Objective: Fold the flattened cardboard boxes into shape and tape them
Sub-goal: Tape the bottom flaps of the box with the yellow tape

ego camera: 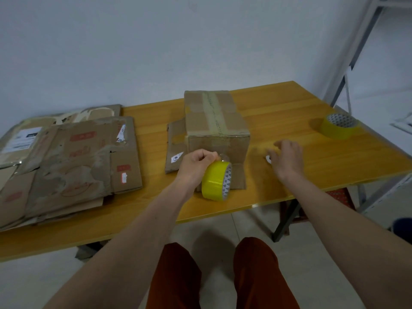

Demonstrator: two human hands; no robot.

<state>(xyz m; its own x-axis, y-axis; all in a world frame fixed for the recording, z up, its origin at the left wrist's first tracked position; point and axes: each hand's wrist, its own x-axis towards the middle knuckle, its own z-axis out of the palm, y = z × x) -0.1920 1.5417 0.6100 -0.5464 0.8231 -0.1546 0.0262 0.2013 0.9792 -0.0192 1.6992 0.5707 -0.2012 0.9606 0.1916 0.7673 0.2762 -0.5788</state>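
While my left hand (196, 162) pinches the free end of tape off the yellow roll (216, 181) hanging under it, I'm mid-taping on the folded box (217, 128) at table centre, strip stuck to its near face. One seam along the top is already taped. Right hand (287, 156) is released, fingers spread and blurred, hovering over the table (289, 112) at 3 o'clock of the box, just by a small white scrap (268, 159) that I can't identify.

My guess at the next move: cut or tear the strip, then press it flat; the right hand has to steady the box or do the tearing.

Count: one box in shape, two tape rolls (the second roll (338, 126) lies flat at 2 o'clock, well apart), a stack of flattened boxes (71, 157) at 9 o'clock, several sheets, exact number unclear. A loose flap lies flat on the box's left.
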